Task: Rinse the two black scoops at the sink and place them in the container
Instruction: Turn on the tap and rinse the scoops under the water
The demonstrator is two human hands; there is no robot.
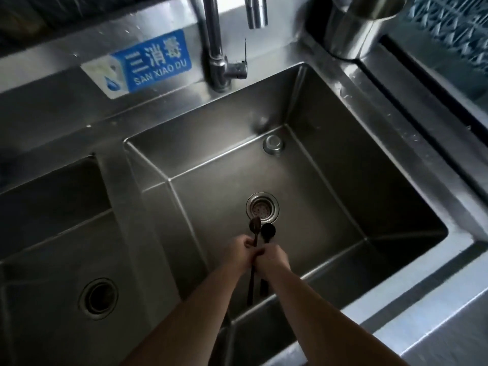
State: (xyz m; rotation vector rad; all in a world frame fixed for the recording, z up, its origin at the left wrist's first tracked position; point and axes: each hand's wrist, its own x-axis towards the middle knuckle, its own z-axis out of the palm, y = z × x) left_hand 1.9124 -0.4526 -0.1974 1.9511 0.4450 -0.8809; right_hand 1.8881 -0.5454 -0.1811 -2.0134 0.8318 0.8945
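Both hands, left point(239, 250) and right point(272, 257), pinch the two scoops point(261, 233) together just beside the drain point(262, 207); wet handles could slip and drop there.

This looks like a commercial kitchen's washing station. Everything is stainless steel: a deep square sink basin point(330, 180) lies under the two hands gripping the scoops, with a second basin point(52, 220) to the left of that grip. Up beyond the grip, on the backsplash, a blue sign point(148, 62) reads "SAN XIAO DU" beside a tall steel faucet point(214, 48). A steel canister point(351, 30) stands far up and right.
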